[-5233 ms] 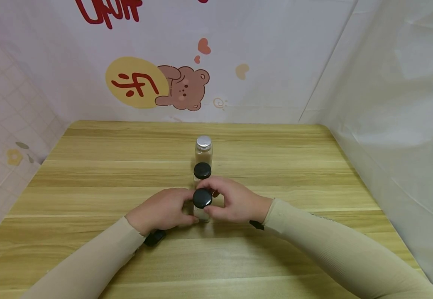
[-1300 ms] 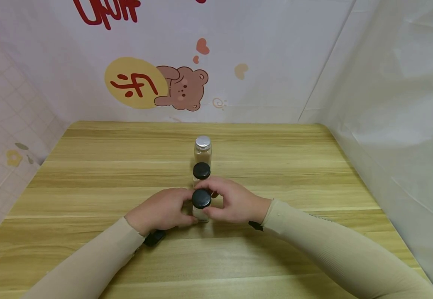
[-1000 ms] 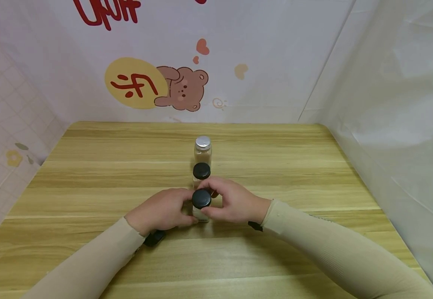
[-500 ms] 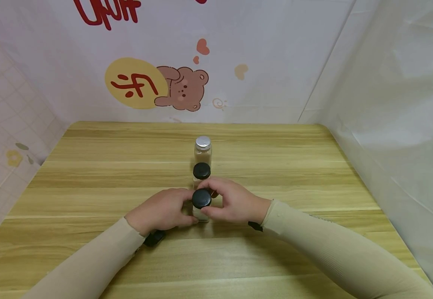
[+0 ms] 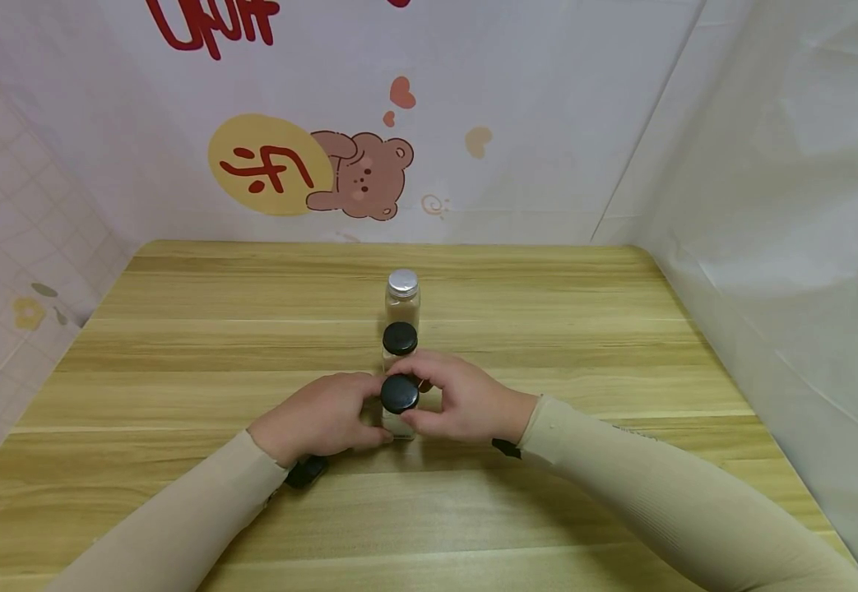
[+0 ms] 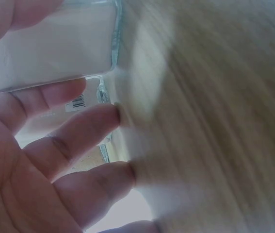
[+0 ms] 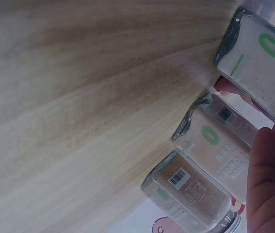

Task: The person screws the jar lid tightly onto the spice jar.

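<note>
A glass spice jar (image 5: 398, 423) of pale powder, with a black lid (image 5: 400, 394), stands upright nearest me. My left hand (image 5: 323, 413) grips its body low on the left, thumb in front and a finger behind. From the right, my right hand (image 5: 466, 398) pinches the same jar near the lid, with the thumb in front and the index finger behind. Right behind stands a second black-lidded jar (image 7: 215, 145), partly covered by the right hand in the head view. Farthest back is a silver-lidded jar (image 5: 402, 300) holding brownish powder. The three form a line.
The jars stand on a wood-grain table (image 5: 547, 329). A white printed backdrop (image 5: 532, 99) rises behind its far edge, and a white sheet (image 5: 806, 205) hangs along the right side. Small dark wrist devices show under the left wrist (image 5: 306, 471) and right cuff (image 5: 507, 447).
</note>
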Demonstrator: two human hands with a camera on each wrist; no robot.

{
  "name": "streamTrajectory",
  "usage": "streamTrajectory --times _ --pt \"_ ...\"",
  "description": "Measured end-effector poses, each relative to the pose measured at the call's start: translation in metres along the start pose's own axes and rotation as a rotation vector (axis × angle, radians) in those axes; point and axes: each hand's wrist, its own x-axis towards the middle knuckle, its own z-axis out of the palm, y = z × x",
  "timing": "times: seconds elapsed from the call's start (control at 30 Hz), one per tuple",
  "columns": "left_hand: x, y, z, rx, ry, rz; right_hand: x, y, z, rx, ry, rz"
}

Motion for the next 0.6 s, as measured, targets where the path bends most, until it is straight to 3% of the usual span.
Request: streamTrajectory --times 0.23,0.6 --pt "0.0010 0.0007 -0.0003 -0.006 -0.009 -0.003 -0.0012 -0.0005 0.0003 0.026 -0.007 0.032" --pt "0.0010 0.0000 0.0001 -0.007 -0.007 -0.004 -0.0011 -0.0016 0.0000 0.033 0.005 0.004"
